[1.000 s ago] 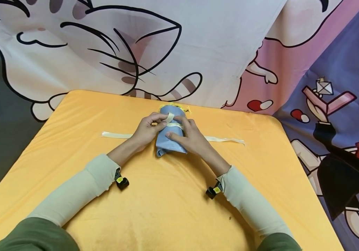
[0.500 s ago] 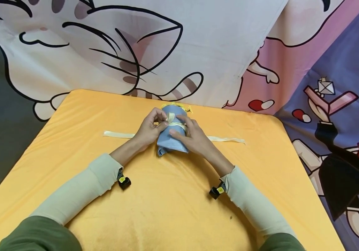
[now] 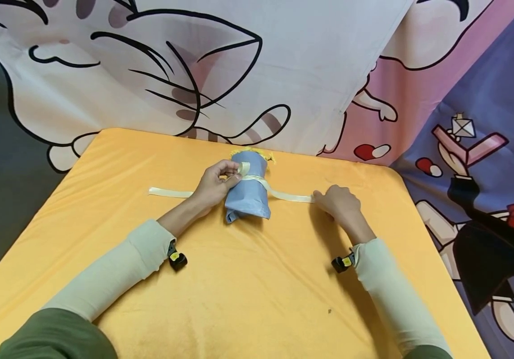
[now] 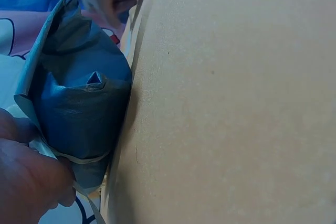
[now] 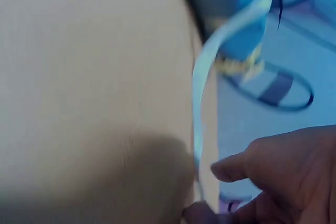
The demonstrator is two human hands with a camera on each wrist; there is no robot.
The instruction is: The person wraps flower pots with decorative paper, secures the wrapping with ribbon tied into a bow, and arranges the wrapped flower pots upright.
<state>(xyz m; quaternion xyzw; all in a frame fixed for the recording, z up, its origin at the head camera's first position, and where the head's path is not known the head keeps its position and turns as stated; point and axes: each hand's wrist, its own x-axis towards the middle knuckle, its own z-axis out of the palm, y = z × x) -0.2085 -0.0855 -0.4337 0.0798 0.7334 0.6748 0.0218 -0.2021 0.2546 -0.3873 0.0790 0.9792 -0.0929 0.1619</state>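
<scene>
A blue paper-wrapped bundle (image 3: pixel 249 199) lies on the table, with yellow fringe (image 3: pixel 259 150) at its far end. Around its middle runs a cream ribbon (image 3: pixel 288 196), whose tail stretches out to the right. My left hand (image 3: pixel 214 184), left of the bundle, pinches a raised fold of this ribbon between thumb and fingers. To the right, my right hand (image 3: pixel 340 203) has its fingers bent at the ribbon's tail; the tail's end is hidden. In the right wrist view the thumb (image 5: pixel 228 167) lies beside the ribbon.
Another length of cream ribbon (image 3: pixel 169 193) lies flat on the yellow cloth-covered table (image 3: pixel 221 289) left of the bundle, partly behind my left hand. Printed fabric backdrops (image 3: pixel 311 80) hang right behind the table's far edge and along its right side.
My right hand has left the side of the bundle and moved right to the ribbon's tail. More of the ribbon beside the bundle now shows. The left hand keeps its pinch.
</scene>
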